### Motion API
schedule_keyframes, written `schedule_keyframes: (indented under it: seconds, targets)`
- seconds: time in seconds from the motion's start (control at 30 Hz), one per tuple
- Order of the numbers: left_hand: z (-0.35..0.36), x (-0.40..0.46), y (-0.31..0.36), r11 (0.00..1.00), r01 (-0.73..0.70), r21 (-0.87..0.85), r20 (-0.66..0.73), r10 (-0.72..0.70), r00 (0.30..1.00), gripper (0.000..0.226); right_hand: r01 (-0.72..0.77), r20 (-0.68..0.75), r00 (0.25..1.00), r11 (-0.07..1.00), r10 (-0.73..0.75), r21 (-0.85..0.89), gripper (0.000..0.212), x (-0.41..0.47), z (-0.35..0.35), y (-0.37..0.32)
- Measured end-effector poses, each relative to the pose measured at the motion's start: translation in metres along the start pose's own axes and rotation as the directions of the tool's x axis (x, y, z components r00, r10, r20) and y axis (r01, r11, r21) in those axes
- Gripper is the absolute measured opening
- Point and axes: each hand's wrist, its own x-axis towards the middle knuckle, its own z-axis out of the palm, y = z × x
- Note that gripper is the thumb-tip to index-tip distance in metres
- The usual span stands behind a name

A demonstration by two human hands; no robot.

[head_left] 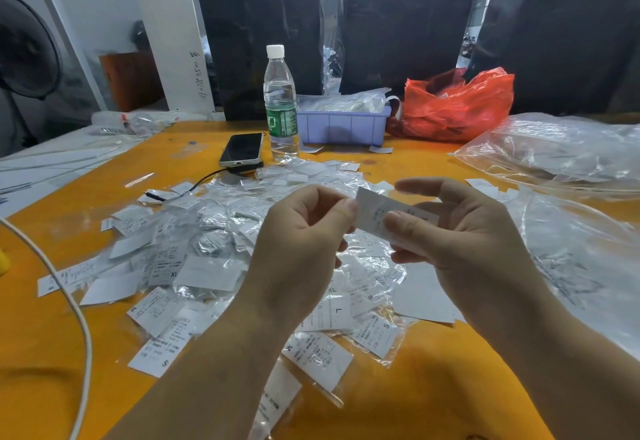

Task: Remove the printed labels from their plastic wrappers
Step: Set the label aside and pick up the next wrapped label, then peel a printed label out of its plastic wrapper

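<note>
Both my hands hold one white printed label (372,212) above the middle of the orange table (433,380). My left hand (304,235) pinches its left edge between thumb and curled fingers. My right hand (460,231) pinches its right part with the thumb on top, index finger stretched out above. Whether clear wrapper still covers this label is hard to tell. Beneath my hands spreads a heap of several labels in clear plastic wrappers (214,256), many marked with sizes such as S, M, L, XL.
A water bottle (280,107), a phone (242,149) on a charger with a black cable, a purple tray (343,126) of packets and a red plastic bag (457,107) stand at the back. Large clear bags (568,152) lie right. A white cable (74,297) curves at left.
</note>
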Motion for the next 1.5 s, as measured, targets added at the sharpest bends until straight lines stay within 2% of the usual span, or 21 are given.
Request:
schedule_keyframes:
  seconds: [0.17, 0.23, 0.4, 0.5, 0.57, 0.63, 0.67, 0.73, 0.77, 0.8, 0.93, 1.0, 1.17, 1.3, 1.4, 1.5]
  targets:
    - [0.006, -0.006, 0.002, 0.966, -0.146, 0.212, 0.083, 0.131, 0.988, 0.015, 0.016, 0.008, 1.000, 0.998, -0.016, -0.058, 0.031, -0.001, 0.002, 0.002]
    - [0.006, -0.006, 0.001, 0.963, -0.152, 0.221, 0.083, 0.137, 0.987, 0.016, 0.018, 0.009, 1.000, 0.998, -0.017, -0.067, 0.033, -0.001, 0.002, 0.003]
    - [0.005, -0.005, 0.001, 0.978, -0.116, 0.171, 0.142, 0.092, 0.986, 0.006, -0.055, 0.048, 0.997, 0.997, 0.058, -0.051, 0.051, 0.000, 0.002, 0.003]
    - [0.001, 0.000, -0.001, 0.994, -0.009, 0.112, 0.156, -0.009, 0.988, 0.011, -0.163, 0.128, 0.978, 0.986, 0.167, -0.043, 0.040, 0.004, 0.000, 0.002]
    - [-0.004, 0.004, -0.004, 0.985, 0.040, 0.170, 0.141, -0.064, 0.988, 0.015, -0.205, 0.132, 0.968, 0.975, 0.214, -0.083, 0.034, 0.008, -0.005, 0.000]
    - [-0.009, 0.008, -0.009, 0.938, 0.040, 0.345, 0.082, -0.072, 0.994, 0.016, -0.176, 0.105, 0.973, 0.953, 0.206, -0.246, 0.028, 0.011, -0.010, -0.001]
    - [-0.011, 0.009, -0.011, 0.895, 0.047, 0.443, 0.043, -0.074, 0.996, 0.015, -0.129, 0.092, 0.980, 0.912, 0.178, -0.389, 0.027, 0.012, -0.013, 0.000]
    - [-0.015, 0.012, -0.015, 0.791, 0.101, 0.604, -0.053, -0.086, 0.995, 0.010, -0.033, 0.102, 0.986, 0.747, 0.134, -0.664, 0.029, 0.011, -0.018, 0.003]
    - [-0.018, 0.013, -0.016, 0.750, 0.136, 0.647, -0.099, -0.095, 0.991, 0.006, -0.005, 0.117, 0.983, 0.662, 0.139, -0.749, 0.031, 0.011, -0.019, 0.004]
    - [-0.020, 0.014, -0.017, 0.722, 0.164, 0.672, -0.132, -0.101, 0.986, 0.002, 0.009, 0.128, 0.979, 0.593, 0.160, -0.805, 0.033, 0.010, -0.021, 0.004]
    - [-0.024, 0.014, -0.020, 0.650, 0.166, 0.741, -0.182, -0.043, 0.982, 0.018, 0.025, 0.149, 0.931, 0.347, 0.335, -0.938, 0.053, 0.007, -0.021, 0.006]
    - [-0.021, 0.013, -0.019, 0.655, 0.127, 0.745, -0.157, -0.014, 0.988, 0.019, 0.009, 0.131, 0.909, 0.296, 0.395, -0.955, 0.060, 0.006, -0.020, 0.005]
    - [-0.012, 0.008, -0.016, 0.677, 0.051, 0.735, -0.043, -0.029, 0.999, 0.012, 0.016, 0.125, 0.925, 0.291, 0.359, -0.956, 0.040, 0.005, -0.021, 0.006]
    - [-0.012, 0.007, -0.017, 0.712, 0.032, 0.701, 0.025, -0.069, 0.997, 0.008, 0.015, 0.114, 0.952, 0.327, 0.285, -0.945, 0.040, 0.007, -0.022, 0.011]
    - [-0.007, 0.004, -0.017, 0.800, -0.010, 0.599, 0.108, -0.069, 0.992, 0.008, 0.036, 0.114, 0.982, 0.442, 0.149, -0.896, 0.039, 0.009, -0.022, 0.013]
    - [0.000, 0.000, -0.016, 0.855, -0.067, 0.514, 0.222, -0.057, 0.973, 0.009, 0.088, 0.120, 0.993, 0.636, 0.007, -0.766, 0.036, 0.010, -0.020, 0.010]
